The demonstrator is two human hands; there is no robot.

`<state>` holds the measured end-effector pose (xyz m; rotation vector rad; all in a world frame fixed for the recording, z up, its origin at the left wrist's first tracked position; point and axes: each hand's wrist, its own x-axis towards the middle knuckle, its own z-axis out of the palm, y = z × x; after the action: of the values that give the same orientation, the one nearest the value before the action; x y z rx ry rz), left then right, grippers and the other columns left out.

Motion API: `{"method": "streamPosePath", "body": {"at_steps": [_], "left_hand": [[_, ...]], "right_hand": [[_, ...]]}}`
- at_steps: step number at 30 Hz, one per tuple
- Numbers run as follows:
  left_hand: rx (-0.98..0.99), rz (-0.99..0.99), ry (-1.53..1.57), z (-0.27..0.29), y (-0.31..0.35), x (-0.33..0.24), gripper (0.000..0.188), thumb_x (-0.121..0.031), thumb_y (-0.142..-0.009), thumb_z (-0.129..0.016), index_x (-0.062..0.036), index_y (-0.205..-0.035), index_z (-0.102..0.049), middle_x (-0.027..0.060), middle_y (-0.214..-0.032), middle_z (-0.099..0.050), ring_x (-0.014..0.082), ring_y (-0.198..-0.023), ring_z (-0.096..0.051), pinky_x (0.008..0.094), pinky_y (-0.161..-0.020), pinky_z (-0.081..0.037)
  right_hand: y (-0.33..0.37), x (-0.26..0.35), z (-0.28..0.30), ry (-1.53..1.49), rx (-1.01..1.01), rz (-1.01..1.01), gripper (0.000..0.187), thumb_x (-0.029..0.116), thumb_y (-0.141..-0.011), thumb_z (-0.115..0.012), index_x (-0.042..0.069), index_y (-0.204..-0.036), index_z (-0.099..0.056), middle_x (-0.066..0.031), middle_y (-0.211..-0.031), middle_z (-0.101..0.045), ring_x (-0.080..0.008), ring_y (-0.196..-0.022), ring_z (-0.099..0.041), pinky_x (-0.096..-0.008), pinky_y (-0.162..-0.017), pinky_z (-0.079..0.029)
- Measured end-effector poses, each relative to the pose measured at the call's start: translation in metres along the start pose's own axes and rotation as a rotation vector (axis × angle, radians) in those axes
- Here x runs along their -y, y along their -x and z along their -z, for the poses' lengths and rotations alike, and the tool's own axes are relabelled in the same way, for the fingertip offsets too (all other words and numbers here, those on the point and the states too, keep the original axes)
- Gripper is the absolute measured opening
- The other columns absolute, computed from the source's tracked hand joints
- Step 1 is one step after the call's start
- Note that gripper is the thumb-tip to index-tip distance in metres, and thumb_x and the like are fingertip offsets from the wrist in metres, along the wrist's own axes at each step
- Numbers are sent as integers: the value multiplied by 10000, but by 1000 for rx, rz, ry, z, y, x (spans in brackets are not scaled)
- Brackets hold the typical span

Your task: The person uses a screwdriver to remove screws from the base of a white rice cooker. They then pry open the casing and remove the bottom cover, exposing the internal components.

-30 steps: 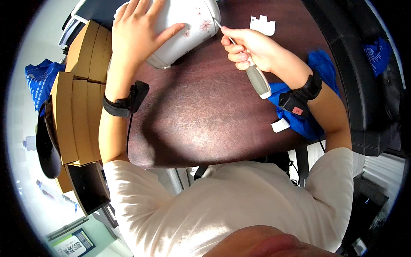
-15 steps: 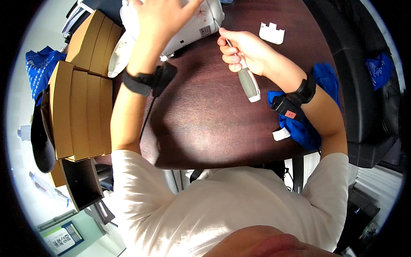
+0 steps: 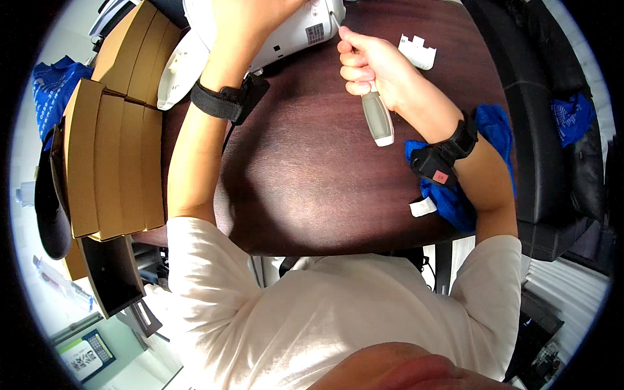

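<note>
A white rounded appliance [image 3: 296,39] with a printed label lies at the far edge of the view, partly cut off. Over it reaches my left hand [image 3: 253,16]; its fingertips run past the upper edge, so its grip is hidden. My right hand [image 3: 370,62] is closed around a screwdriver [image 3: 378,120] with a grey and white handle. The handle end points toward me, while the shaft is mostly covered by my fingers. My right index finger and thumb are close to the appliance's right end. A small white notched plastic cover [image 3: 417,53] lies to the right of that hand.
A white shell-like piece [image 3: 179,75] sits left of the appliance, beside stacked brown cardboard boxes [image 3: 114,162]. Under my right forearm is a blue cloth [image 3: 455,205] with a white tag. Black padded seating [image 3: 536,149] borders the dark brown table [image 3: 312,201] on the right.
The view has shifted slightly. My left hand sits further up, its fingers now mostly out of view. My right hand keeps the screwdriver by the appliance's end, its handle turned slightly more upright.
</note>
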<state>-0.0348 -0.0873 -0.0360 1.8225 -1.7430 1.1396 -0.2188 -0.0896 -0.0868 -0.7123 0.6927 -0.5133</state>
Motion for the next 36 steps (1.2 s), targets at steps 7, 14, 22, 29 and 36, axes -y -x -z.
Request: {"method": "streamPosePath", "body": {"at_steps": [7, 14, 22, 29, 36], "left_hand": [[122, 42, 30, 18, -3, -6, 748, -674, -831, -522, -99, -1309, -562, 226, -1264, -559, 399, -1150, -532, 651, -986, -330], [66, 37, 39, -2, -7, 1, 763, -681, -818, -532, -105, -1318, -560, 224, -1234, -572, 414, -1152, -530, 671, -989, -322], [117, 57, 46, 7, -13, 1, 752, -690, -813, -528, -122, -1305, -570, 202, -1192, -585, 400, -1137, -534, 681, -971, -322], [172, 51, 97, -3, -22, 14, 741, -689, -820, -523, -123, -1295, -576, 202, -1105, -619, 387, -1058, -578, 609, -929, -389], [274, 33, 209, -8, -41, 36, 713, -652, -868, -487, -81, -1285, -576, 253, -1069, -657, 441, -1016, -610, 520, -886, -469]], "right_hand": [[-2, 2, 4, 34, -17, 18, 285, 315, -1008, -514, 81, -854, -460, 69, -593, -293, -47, -446, -268, -231, -399, -237], [-9, 0, 13, 97, 57, -14, 313, 371, -1013, -494, 119, -830, -466, 85, -581, -297, -38, -441, -276, -217, -411, -256], [-12, -11, 6, 65, -8, -61, 312, 356, -1037, -442, 113, -841, -456, 72, -610, -313, -50, -499, -305, -220, -439, -278], [-26, -16, 11, 78, -21, -103, 300, 337, -1041, -425, 111, -845, -447, 75, -610, -310, -48, -494, -296, -220, -441, -277], [-31, -5, 2, 93, 9, -79, 291, 338, -1034, -439, 110, -855, -458, 75, -608, -317, -46, -490, -303, -215, -428, -272]]}}
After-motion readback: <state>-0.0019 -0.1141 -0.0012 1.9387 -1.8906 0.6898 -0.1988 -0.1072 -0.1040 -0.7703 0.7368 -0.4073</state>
